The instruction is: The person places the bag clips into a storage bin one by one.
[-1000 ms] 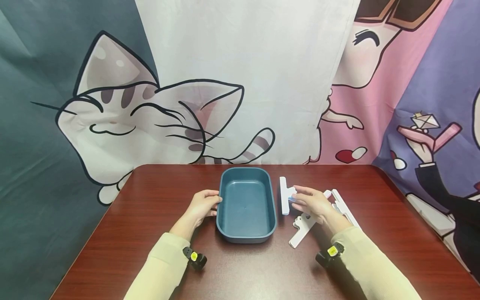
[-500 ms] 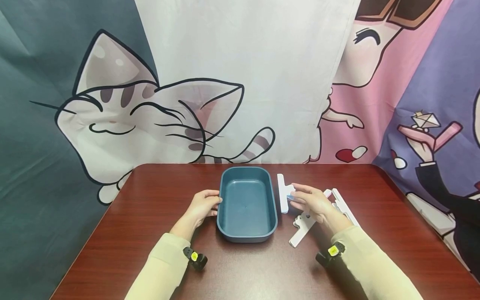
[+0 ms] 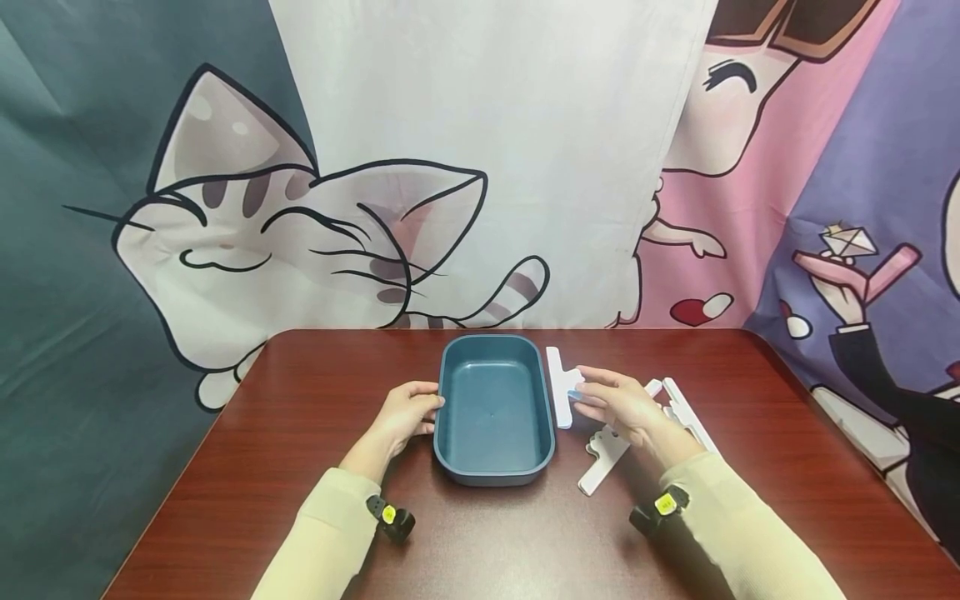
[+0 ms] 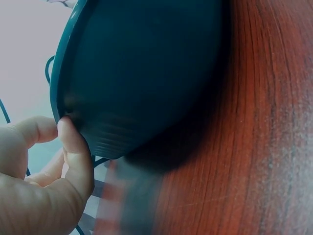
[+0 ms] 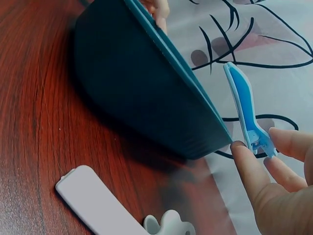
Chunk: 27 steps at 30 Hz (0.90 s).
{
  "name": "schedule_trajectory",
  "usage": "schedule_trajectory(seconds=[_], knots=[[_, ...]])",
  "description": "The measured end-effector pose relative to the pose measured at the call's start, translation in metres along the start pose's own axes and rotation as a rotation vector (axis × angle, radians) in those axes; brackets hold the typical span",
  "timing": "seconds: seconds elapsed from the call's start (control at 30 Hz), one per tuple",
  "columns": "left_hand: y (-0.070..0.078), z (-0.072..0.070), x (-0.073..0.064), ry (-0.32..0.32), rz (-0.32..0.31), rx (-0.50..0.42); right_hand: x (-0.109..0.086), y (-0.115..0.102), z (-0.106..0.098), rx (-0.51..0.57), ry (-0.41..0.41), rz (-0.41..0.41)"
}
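While I work in front of it, the backdrop point(image 3: 525, 108): a hanging cloth printed with cartoon figures, a smiling cat at left.
Reddish-brown table point(image 3: 480, 550): glossy, with dark wood grain showing.
Pale sleeves point(image 3: 322, 529): mine, reaching in from the bottom edge, one on each side.
Blue-green tub point(image 3: 491, 417): upright on the table, between my two hands.
Left hand point(image 3: 401, 415): pinches the tub's left rim between thumb and fingers.
Right hand point(image 3: 621, 407): pinches a clip by its handle, thumb on one side, fingertips on the other.
Loose clips point(image 3: 606, 458): two white ones lying on the table at right, partly hidden by my right hand.
Held clip point(image 3: 561, 392): white, blue inside, just beside the tub's right rim; whether they touch, I cannot tell.
Wrist devices point(image 3: 393, 517): dark, each with a yellow patch.
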<state>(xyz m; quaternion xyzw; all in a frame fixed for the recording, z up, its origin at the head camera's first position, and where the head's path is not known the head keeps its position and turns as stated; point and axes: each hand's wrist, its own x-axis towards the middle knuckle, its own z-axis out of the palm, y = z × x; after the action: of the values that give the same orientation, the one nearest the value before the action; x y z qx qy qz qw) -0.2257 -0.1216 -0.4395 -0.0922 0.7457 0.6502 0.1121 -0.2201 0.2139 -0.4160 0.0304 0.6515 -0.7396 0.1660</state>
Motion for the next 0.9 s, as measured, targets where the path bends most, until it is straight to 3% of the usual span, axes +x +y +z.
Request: schedule_trajectory(seconds=[0.9], knots=[[-0.001, -0.001, 0.000, -0.007, 0.002, -0.007, -0.005, -0.009, 0.016, -0.010, -0.027, 0.003]])
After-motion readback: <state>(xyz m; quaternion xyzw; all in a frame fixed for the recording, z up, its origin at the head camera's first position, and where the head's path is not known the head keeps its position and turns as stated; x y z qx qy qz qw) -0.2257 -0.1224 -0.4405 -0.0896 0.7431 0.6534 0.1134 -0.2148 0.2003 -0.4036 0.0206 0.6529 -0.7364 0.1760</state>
